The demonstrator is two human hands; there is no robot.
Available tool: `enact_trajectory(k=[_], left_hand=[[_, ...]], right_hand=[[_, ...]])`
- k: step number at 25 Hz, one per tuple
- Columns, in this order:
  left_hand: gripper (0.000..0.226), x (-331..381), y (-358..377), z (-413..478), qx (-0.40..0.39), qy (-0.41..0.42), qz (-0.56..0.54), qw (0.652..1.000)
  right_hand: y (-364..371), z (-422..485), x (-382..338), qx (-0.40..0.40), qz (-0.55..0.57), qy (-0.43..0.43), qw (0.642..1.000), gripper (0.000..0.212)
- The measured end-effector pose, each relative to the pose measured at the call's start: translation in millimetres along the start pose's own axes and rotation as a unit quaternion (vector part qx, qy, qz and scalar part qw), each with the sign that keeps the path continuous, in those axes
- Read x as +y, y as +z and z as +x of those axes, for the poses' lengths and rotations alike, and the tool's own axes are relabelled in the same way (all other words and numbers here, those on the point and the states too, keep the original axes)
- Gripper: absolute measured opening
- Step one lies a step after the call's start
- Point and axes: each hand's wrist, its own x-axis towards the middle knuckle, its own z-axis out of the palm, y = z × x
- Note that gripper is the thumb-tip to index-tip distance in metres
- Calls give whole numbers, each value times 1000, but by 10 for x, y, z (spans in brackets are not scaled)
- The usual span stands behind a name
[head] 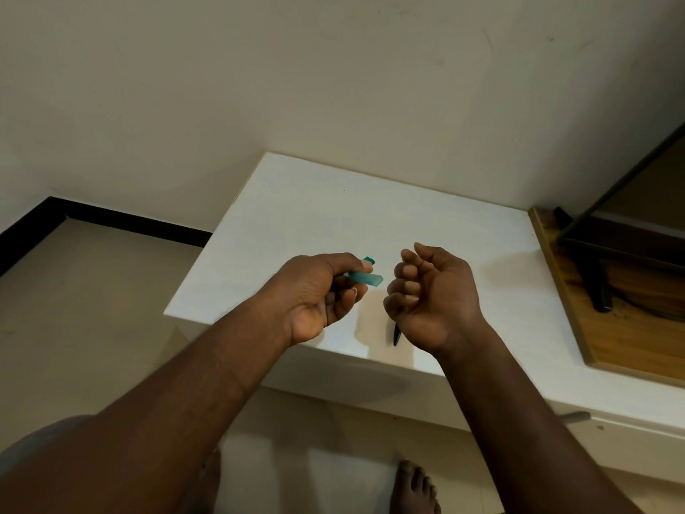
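My left hand (318, 294) pinches a small translucent teal plastic piece (367, 278) between thumb and forefinger, held just above the white table (370, 213). A darker green tip (369, 259) shows just behind the forefinger. My right hand (430, 291) hovers to the right of it, palm turned up, fingers loosely curled and holding nothing. Under the right wrist a thin dark pen-like object (397, 334) lies on the table, mostly hidden by the hand.
A wooden board (608, 328) lies at the table's right side, with a dark stand (593, 276) and a flat dark screen edge (630, 231) on it. A cream wall rises behind. The floor and my bare feet (415, 487) show below the table's front edge.
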Motion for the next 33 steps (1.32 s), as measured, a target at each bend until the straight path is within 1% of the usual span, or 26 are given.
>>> enact_trajectory(k=[2,4,6,10,12,17,21,22,24,27,30,33], left_hand=[[21,5,1,-3,1,1,-4,1000],[21,8,1,-6,1,4,-5,1000],[21,9,1,-6,3,9,-2,1000],[21,8,0,-3,6,17,6,1000],[20,6,-1,-1,7,19,8,1000],[20,0,-1,4,6,21,2,1000],[28,-1,6,7,13,36,-11,999],[31,6,4,8,24,48,-20,998],[35,39,-16,24,57,79,-43,994],[33,100,-67,44,100,114,-69,986],[29,124,-91,51,115,136,-84,980],[26,121,-91,55,121,150,-94,977]], right_hand=[[22,18,37,29,-109,-27,993,16],[52,27,96,44,-169,-37,984,15],[92,15,142,52,-206,-44,976,18],[128,-17,198,42,-244,-68,967,43],[121,-17,208,39,-253,-80,963,46],[112,12,218,57,-280,-133,949,31],[92,36,172,101,-270,-149,946,23],[80,30,147,97,-273,-154,944,22],[70,1,100,57,-286,-173,941,22],[80,-36,67,3,-291,-191,938,17],[85,-34,72,-10,-292,-206,934,12],[75,-33,86,-13,-312,-231,921,14]])
